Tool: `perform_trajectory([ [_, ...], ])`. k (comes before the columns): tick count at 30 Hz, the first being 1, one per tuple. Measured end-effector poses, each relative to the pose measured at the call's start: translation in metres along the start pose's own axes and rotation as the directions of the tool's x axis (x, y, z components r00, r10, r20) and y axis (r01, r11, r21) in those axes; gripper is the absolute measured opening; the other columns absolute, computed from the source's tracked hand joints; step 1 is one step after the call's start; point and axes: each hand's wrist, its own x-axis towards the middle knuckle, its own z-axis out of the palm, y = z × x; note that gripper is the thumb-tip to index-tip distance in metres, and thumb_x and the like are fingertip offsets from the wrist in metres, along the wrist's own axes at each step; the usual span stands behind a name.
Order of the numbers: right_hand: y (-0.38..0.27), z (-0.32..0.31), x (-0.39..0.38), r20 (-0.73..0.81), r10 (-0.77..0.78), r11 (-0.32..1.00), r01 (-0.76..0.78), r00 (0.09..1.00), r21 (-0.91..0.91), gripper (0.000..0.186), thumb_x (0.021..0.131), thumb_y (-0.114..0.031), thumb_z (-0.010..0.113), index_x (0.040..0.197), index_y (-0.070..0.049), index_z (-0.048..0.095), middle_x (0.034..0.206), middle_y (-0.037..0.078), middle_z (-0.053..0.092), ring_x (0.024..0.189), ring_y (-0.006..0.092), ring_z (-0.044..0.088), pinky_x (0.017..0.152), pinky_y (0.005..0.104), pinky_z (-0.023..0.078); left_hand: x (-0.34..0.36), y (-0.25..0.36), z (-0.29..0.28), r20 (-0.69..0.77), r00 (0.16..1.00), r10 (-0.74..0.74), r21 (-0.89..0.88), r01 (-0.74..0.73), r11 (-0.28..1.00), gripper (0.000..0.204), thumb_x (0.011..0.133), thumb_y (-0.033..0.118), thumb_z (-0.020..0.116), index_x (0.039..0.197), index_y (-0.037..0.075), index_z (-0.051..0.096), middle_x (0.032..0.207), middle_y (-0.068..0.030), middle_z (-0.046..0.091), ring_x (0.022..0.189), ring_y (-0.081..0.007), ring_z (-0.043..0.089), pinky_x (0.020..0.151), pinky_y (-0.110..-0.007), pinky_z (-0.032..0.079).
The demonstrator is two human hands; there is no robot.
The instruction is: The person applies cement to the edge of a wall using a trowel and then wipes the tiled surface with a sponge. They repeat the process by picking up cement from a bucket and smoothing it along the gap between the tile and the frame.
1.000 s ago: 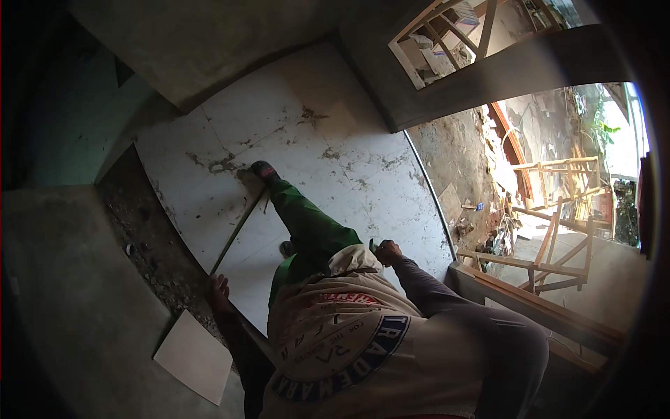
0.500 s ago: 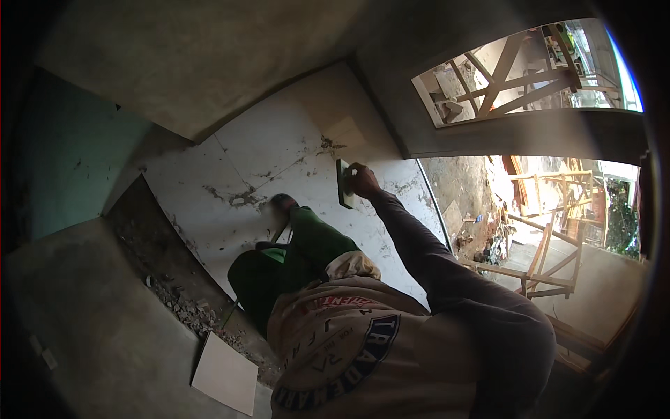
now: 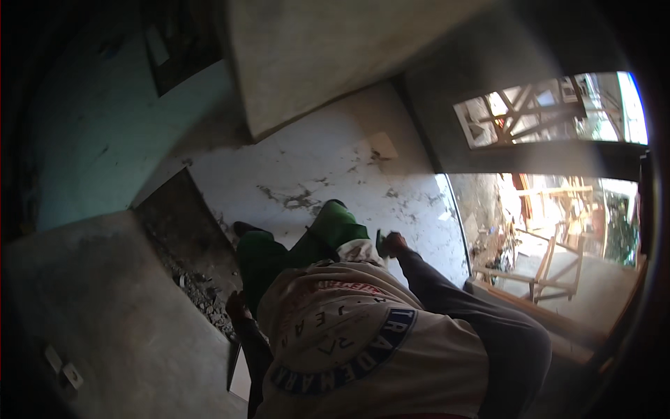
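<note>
Gripping a dark trowel over white floor tiles

Your right hand (image 3: 395, 244) is closed around a small dark trowel (image 3: 382, 244), held just beside your green-trousered knee (image 3: 335, 222). Beyond that grip lies the smeared white tile floor (image 3: 328, 167). Your left hand (image 3: 235, 306) hangs low by the rubble strip (image 3: 195, 279); you cannot tell whether its fingers are curled or spread.

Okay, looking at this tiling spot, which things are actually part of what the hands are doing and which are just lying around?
In use:
- right hand, gripping a small dark tool, too blurred to name
- left hand, down by the rubble strip
- white tiled floor, smeared with grey marks

Lying about:
- loose white tile beside the left arm
- wooden frames outside the doorway
- wall sockets
</note>
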Motion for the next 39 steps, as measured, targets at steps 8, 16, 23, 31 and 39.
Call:
perform_trajectory([
  [8,-0.03,0.119,-0.017,-0.082,-0.213,0.964,0.223,0.974,0.145,0.024,0.081,-0.026,0.078,0.095,-0.007,0.076,0.083,0.019,0.073,0.076,0.0276,0.072,0.066,0.0417,0.055,0.055,0.116,-0.151,-0.194,0.977,0.092,-0.185,-0.128,0.974,0.02,0.091,0.032,0.074,0.092,0.012,0.072,0.076,-0.0054,0.069,0.069,-0.028,0.067,0.059,-0.044,0.051],
  [16,-0.201,0.047,-0.037,-0.229,-0.317,0.947,0.321,0.92,-0.022,0.019,0.088,-0.027,0.074,0.099,-0.011,0.075,0.091,0.019,0.076,0.078,0.0298,0.076,0.064,0.0421,0.057,0.153,0.061,-0.121,0.082,0.861,0.502,0.152,-0.508,0.848,0.02,0.087,0.021,0.072,0.105,0.025,0.08,0.118,-0.0045,0.074,0.107,-0.0234,0.07,0.09,-0.039,0.058],
  [23,-0.352,0.023,-0.01,-0.049,-0.395,0.899,0.375,0.917,-0.226,0.026,0.091,-0.032,0.072,0.108,-0.012,0.075,0.095,0.019,0.077,0.09,0.0345,0.076,0.077,0.044,0.059,0.077,0.079,-0.111,-0.107,0.99,0.087,0.168,-0.068,0.984,0.023,0.091,0.026,0.066,0.107,0.016,0.079,0.123,-0.0078,0.073,0.116,-0.0239,0.068,0.1,-0.04,0.054],
  [31,-0.464,0.007,0.004,0.0,-0.442,0.879,0.433,0.897,-0.199,0.029,0.091,-0.033,0.068,0.109,-0.011,0.075,0.098,0.022,0.076,0.09,0.039,0.075,0.08,0.0472,0.06,0.075,0.229,-0.121,-0.162,0.983,-0.088,-0.031,0.084,0.996,0.025,0.093,0.025,0.066,0.112,0.012,0.076,0.119,-0.0107,0.074,0.112,-0.0249,0.07,0.099,-0.039,0.055],
  [39,-0.46,0.025,-0.027,-0.032,-0.069,0.994,0.072,0.997,0.083,0.025,0.088,-0.028,0.07,0.106,-0.011,0.075,0.099,0.019,0.077,0.09,0.0295,0.077,0.077,0.0419,0.06,0.193,0.336,-0.157,-0.044,0.999,-0.027,0.263,0.038,0.964,0.029,0.094,0.023,0.065,0.117,0.008,0.073,0.115,-0.0136,0.075,0.107,-0.0259,0.072,0.097,-0.039,0.056],
])
